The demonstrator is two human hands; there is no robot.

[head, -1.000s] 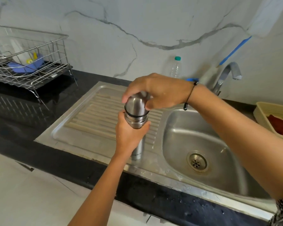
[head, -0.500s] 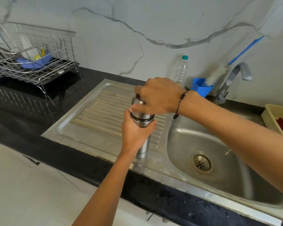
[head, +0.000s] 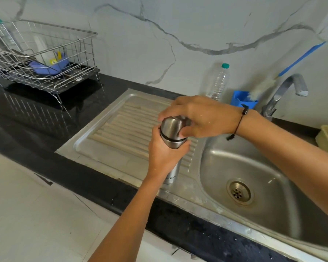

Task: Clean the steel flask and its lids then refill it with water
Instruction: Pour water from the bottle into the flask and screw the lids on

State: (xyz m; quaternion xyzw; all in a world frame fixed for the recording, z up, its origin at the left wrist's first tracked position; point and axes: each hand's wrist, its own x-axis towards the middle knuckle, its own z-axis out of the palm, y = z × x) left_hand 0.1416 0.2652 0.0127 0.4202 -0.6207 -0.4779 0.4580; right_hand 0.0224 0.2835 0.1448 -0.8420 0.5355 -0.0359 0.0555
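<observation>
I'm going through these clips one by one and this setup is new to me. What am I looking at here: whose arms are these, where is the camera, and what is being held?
There is no machine: the arms belong to a person wearing a camera on the head, so the single view looks forward and down at their own hands.

The left hand grips the body of a steel flask standing on the sink's ribbed drainboard. The right hand has its grip around the flask's steel cap, which is still on.

Around them: the sink basin, a tap, a clear plastic bottle, a blue holder with a brush, and a wire dish rack on the black counter.
</observation>
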